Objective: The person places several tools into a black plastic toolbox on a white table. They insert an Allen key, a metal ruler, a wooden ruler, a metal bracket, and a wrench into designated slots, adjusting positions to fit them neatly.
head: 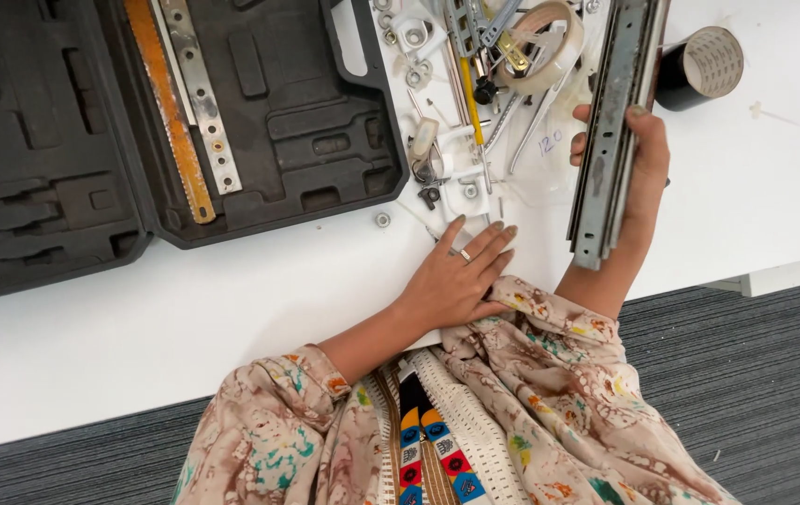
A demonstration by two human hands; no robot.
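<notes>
My right hand (639, 164) grips a long grey metal drawer slide (615, 122), held lengthwise above the white table (185, 299). My left hand (456, 276) lies flat on the table with fingers spread, a ring on one finger, holding nothing. Just beyond its fingertips lie white plastic brackets (461, 182), loose washers and a small nut (382, 220).
An open black tool case (278, 122) fills the left, with an orange saw blade (171, 108) and a perforated metal strip (202, 93) inside. A pile of tools and a tape roll (545, 47) sits at top centre. A dark tape roll (704, 65) stands at right. Grey carpet lies below the table edge.
</notes>
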